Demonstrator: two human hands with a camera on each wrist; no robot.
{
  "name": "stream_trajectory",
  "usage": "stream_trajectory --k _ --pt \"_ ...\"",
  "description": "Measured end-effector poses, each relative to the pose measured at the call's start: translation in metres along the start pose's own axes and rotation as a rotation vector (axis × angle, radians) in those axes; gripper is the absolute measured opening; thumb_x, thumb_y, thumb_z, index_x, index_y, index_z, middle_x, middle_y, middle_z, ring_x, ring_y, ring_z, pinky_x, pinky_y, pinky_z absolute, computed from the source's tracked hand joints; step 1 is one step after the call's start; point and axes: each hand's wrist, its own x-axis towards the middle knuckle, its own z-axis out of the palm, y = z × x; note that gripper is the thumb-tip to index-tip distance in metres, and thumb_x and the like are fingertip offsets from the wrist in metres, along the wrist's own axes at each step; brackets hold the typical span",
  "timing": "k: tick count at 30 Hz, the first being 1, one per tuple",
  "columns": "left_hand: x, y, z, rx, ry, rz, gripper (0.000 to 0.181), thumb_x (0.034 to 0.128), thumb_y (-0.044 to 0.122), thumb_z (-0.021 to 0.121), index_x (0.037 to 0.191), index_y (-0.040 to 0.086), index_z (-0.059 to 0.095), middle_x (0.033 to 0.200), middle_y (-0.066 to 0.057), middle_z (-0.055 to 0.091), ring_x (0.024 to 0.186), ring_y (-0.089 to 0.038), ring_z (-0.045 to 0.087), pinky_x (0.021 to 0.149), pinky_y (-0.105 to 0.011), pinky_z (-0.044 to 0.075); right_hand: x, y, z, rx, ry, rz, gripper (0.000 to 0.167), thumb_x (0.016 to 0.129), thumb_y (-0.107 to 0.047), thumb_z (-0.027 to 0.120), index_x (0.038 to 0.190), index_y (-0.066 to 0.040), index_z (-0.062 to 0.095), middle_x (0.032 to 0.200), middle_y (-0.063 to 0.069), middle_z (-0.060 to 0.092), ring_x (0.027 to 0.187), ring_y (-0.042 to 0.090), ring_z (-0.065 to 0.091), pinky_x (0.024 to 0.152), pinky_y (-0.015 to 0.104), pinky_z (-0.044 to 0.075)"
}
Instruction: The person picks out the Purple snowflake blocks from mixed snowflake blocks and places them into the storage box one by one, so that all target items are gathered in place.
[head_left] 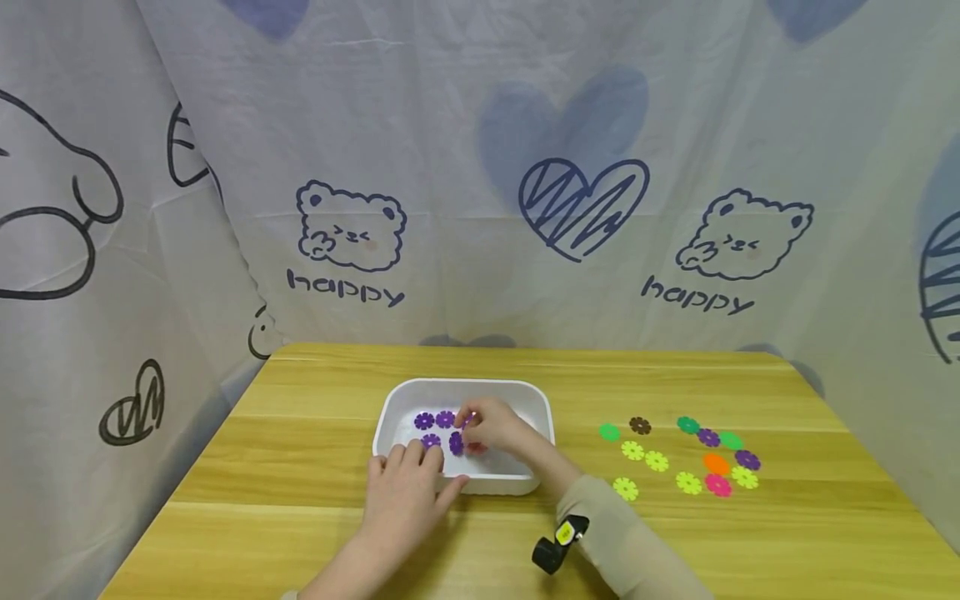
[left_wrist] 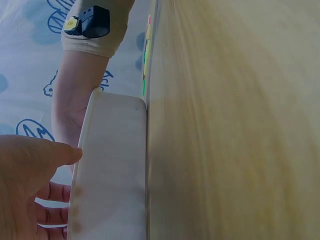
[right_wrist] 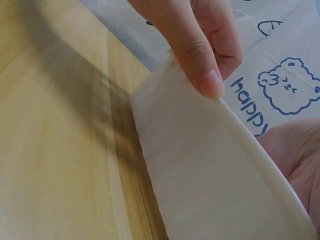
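A white plastic box [head_left: 487, 478] stands on the wooden table. My left hand [head_left: 405, 487] grips its near-left rim, fingers over the edge and thumb against the outer wall, as the left wrist view also shows for that hand [left_wrist: 25, 175]. Inside lie several purple flower-shaped plastic discs [head_left: 424, 421] and a red disc [head_left: 476, 448] partly under my right hand [head_left: 491, 423]. The right hand reaches in from the right, fingertips bent down around a purple disc [head_left: 467, 421]; whether they pinch it is hidden. In the right wrist view the box wall [right_wrist: 200, 150] covers the discs.
Loose discs lie on the table right of the box: yellow-green [head_left: 625, 488], green [head_left: 610, 432], brown [head_left: 640, 426], orange [head_left: 716, 464], pink [head_left: 717, 485] and purple [head_left: 747, 460] ones. A printed curtain [head_left: 465, 317] hangs behind the table. A black wrist camera [head_left: 555, 546] sits on the right sleeve.
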Motion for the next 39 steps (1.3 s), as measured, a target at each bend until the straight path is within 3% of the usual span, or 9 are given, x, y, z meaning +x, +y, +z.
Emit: stream_trajectory --k 11,16,24,32,39 --pt "0.0 0.0 0.001 -0.005 -0.002 -0.002 0.042 0.0845 0.056 0.064 0.087 0.015 0.056 0.083 -0.002 0.055 0.076 -0.018 0.047 0.073 -0.038 0.035 -0.007 -0.002 -0.01 -0.043 -0.021 0.016 0.021 0.088 -0.004 0.064 0.108 0.001 0.063 0.099 0.014 0.067 0.081 0.021 0.066 0.071 0.033 0.057" --pt "0.001 0.0 0.001 -0.009 0.001 -0.006 0.042 0.0841 0.056 0.065 0.087 0.015 0.057 0.082 -0.002 0.054 0.075 -0.018 0.046 0.073 -0.038 0.034 -0.017 -0.005 -0.023 -0.038 -0.016 -0.047 0.024 0.09 -0.008 0.065 0.111 0.002 0.063 0.104 0.014 0.066 0.086 0.019 0.065 0.077 0.036 0.057" --pt "0.0 -0.001 0.001 -0.025 -0.028 -0.018 0.043 0.0844 0.058 0.064 0.088 0.015 0.057 0.084 -0.002 0.055 0.077 -0.019 0.047 0.075 -0.039 0.035 -0.038 -0.006 -0.051 -0.04 0.043 -0.097 0.026 0.091 -0.015 0.065 0.114 -0.003 0.064 0.107 0.011 0.066 0.092 0.018 0.065 0.083 0.038 0.056" --pt "0.0 0.0 0.0 -0.029 -0.034 -0.021 0.043 0.085 0.058 0.063 0.086 0.016 0.055 0.082 -0.001 0.053 0.075 -0.018 0.045 0.075 -0.038 0.034 -0.068 -0.001 -0.086 -0.015 0.117 -0.094 0.029 0.093 -0.019 0.063 0.117 -0.003 0.061 0.113 0.014 0.065 0.097 0.02 0.063 0.088 0.043 0.053" --pt "0.0 -0.001 0.002 -0.026 0.002 0.002 0.042 0.0839 0.057 0.065 0.083 0.016 0.054 0.08 0.0 0.052 0.073 -0.017 0.043 0.074 -0.037 0.034 -0.097 0.015 -0.121 -0.001 0.211 -0.084 0.032 0.096 -0.022 0.062 0.119 0.0 0.059 0.117 0.018 0.064 0.1 0.021 0.063 0.088 0.034 0.054"
